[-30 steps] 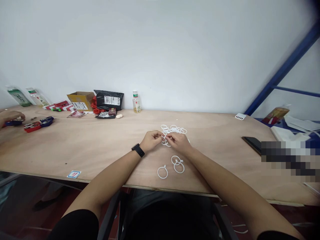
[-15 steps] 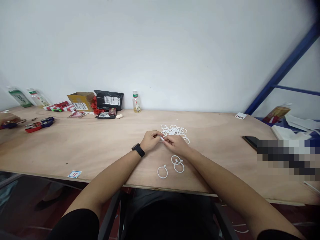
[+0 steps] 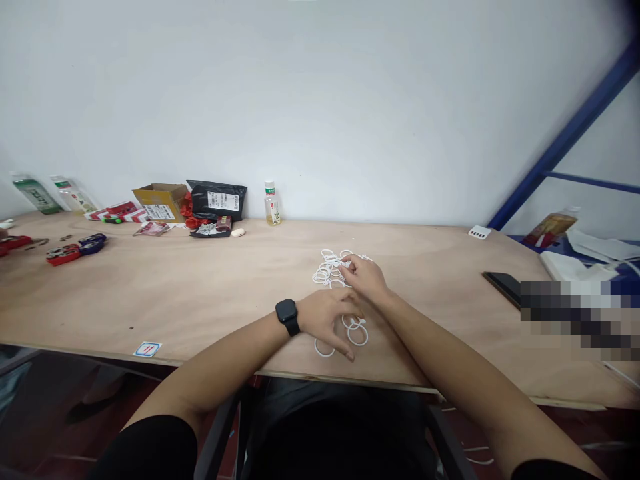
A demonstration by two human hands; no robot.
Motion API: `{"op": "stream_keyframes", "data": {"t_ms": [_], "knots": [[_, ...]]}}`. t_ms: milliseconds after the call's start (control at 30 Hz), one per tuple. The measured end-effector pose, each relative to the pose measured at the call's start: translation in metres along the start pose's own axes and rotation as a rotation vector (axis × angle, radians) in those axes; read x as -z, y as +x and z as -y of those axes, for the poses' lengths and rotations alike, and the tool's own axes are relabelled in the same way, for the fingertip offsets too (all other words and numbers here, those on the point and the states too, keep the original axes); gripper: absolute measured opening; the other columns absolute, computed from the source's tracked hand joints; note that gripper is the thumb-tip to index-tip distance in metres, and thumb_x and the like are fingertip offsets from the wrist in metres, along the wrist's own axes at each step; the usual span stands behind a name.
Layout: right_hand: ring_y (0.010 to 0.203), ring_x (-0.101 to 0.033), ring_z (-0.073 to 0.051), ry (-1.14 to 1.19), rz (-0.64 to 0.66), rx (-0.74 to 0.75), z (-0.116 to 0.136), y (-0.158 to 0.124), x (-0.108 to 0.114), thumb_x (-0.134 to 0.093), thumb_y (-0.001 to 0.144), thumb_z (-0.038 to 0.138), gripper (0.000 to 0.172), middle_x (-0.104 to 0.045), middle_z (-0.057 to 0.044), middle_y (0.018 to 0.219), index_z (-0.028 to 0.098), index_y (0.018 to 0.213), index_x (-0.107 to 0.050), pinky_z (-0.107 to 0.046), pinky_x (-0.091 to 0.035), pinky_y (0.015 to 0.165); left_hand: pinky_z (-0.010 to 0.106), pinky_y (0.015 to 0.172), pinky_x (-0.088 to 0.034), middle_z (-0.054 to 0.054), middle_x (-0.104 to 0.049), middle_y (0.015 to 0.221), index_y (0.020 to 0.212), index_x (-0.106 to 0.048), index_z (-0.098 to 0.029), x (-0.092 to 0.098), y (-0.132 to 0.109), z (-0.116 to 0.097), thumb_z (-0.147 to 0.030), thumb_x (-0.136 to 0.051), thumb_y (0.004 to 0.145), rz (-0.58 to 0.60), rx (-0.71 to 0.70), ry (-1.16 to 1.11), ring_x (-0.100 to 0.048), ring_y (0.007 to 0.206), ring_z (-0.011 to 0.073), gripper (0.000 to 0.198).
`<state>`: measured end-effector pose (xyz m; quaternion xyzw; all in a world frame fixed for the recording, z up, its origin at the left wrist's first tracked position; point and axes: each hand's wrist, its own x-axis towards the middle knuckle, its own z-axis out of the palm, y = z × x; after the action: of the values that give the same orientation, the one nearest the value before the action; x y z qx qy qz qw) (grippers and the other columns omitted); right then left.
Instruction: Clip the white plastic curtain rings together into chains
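My left hand [image 3: 327, 317] is open, thumb and fingers spread, above the loose white curtain rings near the table's front edge. It partly covers one ring [image 3: 324, 353] and the top of two overlapping rings [image 3: 358, 334]. Farther back, my right hand [image 3: 369, 277] is at a pile of similar white curtain rings [image 3: 324, 272], its thumb and forefinger bent around a ring in the pile. The fingers hide part of that ring, and the hand covers the pile's right side. Each ring carries a small tab. A black watch [image 3: 287, 313] is on my left wrist.
The wooden table [image 3: 200, 287] runs along a white wall. Bottles, a cardboard box [image 3: 160, 200] and a black parcel [image 3: 217, 200] stand at the back left, with a bottle [image 3: 273, 203] beside them. On the right lies a phone [image 3: 503, 285]. A number label [image 3: 147, 349] marks the front edge.
My hands, together at the pile on a small white piece, have parted. The left has come nearer and opened over the loose rings; the right has moved slightly back into the pile.
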<state>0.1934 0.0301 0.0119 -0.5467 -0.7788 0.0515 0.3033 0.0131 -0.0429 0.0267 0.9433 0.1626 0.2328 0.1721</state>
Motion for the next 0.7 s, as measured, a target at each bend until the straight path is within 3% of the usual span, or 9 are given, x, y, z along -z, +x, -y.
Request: {"op": "stream_keyframes", "data": {"t_ms": [200,333,533,700], "knots": [[0.068,-0.061,-0.016,0.035,0.009,0.002,0.0,-0.001,-0.001,-0.056,0.086,0.038,0.023,-0.068,0.001,0.071,0.024,0.102,-0.066,-0.026,-0.037,0.061,0.033,0.083,-0.047,0.011,-0.063,0.108,0.104,-0.068,-0.019,-0.015,0.001,0.011,-0.057,-0.063,0.079,0.081,-0.017,0.238,-0.06,0.094,0.0228,0.045],[0.066,-0.06,-0.016,0.055,0.015,0.009,0.001,-0.001,0.001,-0.056,0.085,0.037,0.02,-0.067,0.001,0.068,0.023,0.095,-0.068,-0.026,-0.038,0.061,0.031,0.081,-0.047,0.01,-0.065,0.1,0.096,-0.066,-0.017,-0.011,-0.002,0.03,-0.056,-0.063,0.079,0.052,0.066,0.248,-0.061,0.091,0.022,0.042],[0.064,-0.057,-0.015,0.192,0.059,0.121,0.003,-0.002,0.003,-0.054,0.088,0.038,0.023,-0.067,-0.001,0.07,0.021,0.086,-0.069,-0.024,-0.038,0.06,0.029,0.077,-0.047,0.004,-0.067,0.092,0.1,-0.062,-0.019,0.003,-0.009,0.04,-0.05,-0.072,0.071,-0.046,0.272,0.158,-0.063,0.085,0.02,0.044],[0.064,-0.056,-0.014,0.385,0.135,0.212,0.008,-0.007,0.007,-0.049,0.091,0.04,0.03,-0.066,-0.001,0.072,0.017,0.087,-0.068,-0.024,-0.038,0.059,0.025,0.073,-0.047,0.003,-0.066,0.093,0.108,-0.059,-0.018,0.015,-0.01,0.036,-0.04,-0.068,0.078,-0.265,0.364,0.129,-0.062,0.082,0.0164,0.038]]}}
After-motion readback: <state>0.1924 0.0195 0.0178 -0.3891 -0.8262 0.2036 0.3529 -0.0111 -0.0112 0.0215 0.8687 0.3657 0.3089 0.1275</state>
